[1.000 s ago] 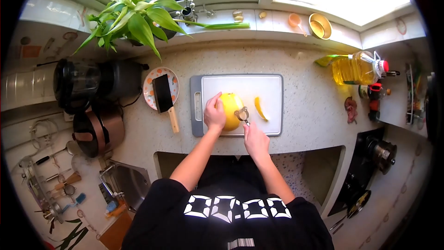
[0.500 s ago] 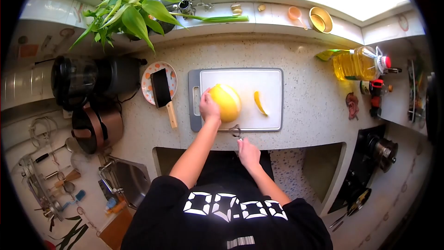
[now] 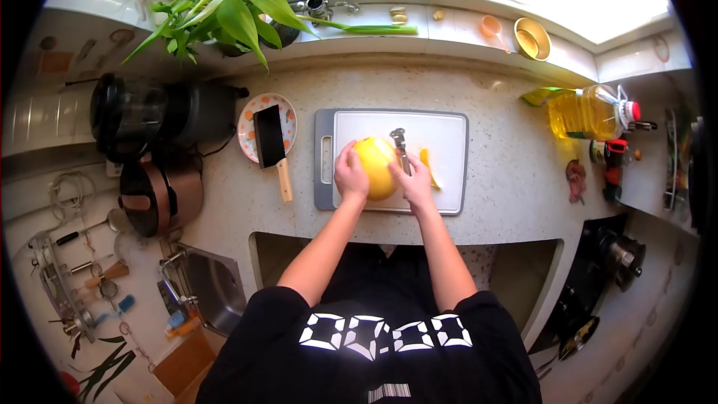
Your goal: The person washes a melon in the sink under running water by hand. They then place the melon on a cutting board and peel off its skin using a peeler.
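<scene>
The yellow fruit (image 3: 375, 169) was placed on the cutting bd. (image 3: 325, 187), a little near of its middle, and was held btwn. both hands. By the L hand (image 3: 351, 175) it was grasped at its left side, w/ the fingers curved around it. By the R hand (image 3: 413, 185) the handle of the metal peeler (image 3: 399, 142) was gripped, and its head was pointed to the far side, above the fruit's right edge; whether the fruit was touched by the blade could not be told. A curved peel strip (image 3: 435, 176) was seen on the bd., just right of the fruit and partly hidden by the R hand.

On the left of the bd., the cleaver (image 3: 268, 137) was laid across the patterned plate (image 3: 289, 111), w/ its wooden handle directed to the near side, past the rim. The oil bottle (image 3: 583, 114) was stood at far right, w/ a reddish piece (image 3: 575, 179) near it. The green plant (image 3: 238, 19) was kept at far left, by the window.
</scene>
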{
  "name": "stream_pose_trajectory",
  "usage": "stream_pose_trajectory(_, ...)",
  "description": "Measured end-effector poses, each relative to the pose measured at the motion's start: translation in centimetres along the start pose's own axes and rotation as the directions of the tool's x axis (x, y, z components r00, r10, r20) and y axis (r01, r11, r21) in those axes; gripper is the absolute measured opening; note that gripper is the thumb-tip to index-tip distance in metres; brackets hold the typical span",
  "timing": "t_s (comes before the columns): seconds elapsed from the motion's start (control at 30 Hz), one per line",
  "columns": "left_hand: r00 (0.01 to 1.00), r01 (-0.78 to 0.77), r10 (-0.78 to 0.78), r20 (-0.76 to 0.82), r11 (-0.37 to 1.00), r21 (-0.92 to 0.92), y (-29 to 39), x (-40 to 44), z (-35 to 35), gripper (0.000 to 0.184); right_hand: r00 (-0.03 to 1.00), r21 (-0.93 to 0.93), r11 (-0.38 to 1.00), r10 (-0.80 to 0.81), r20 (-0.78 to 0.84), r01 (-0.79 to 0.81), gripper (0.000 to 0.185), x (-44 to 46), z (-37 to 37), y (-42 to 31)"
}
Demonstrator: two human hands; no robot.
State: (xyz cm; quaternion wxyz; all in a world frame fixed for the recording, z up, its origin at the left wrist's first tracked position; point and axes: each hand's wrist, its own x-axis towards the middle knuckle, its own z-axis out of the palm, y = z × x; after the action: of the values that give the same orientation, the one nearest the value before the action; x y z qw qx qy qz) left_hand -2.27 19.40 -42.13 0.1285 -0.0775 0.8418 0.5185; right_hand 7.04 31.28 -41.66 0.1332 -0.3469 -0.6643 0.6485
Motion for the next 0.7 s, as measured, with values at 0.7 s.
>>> stream_pose_trajectory(0.7,0.952,-0.305,0.265,0.150,0.830,0.466,5.0,-2.7,-1.9,0.045,0.995,-0.411,0.909,0.094,0.029,-0.074,0.039,-0.6,-5.3,-3.6)
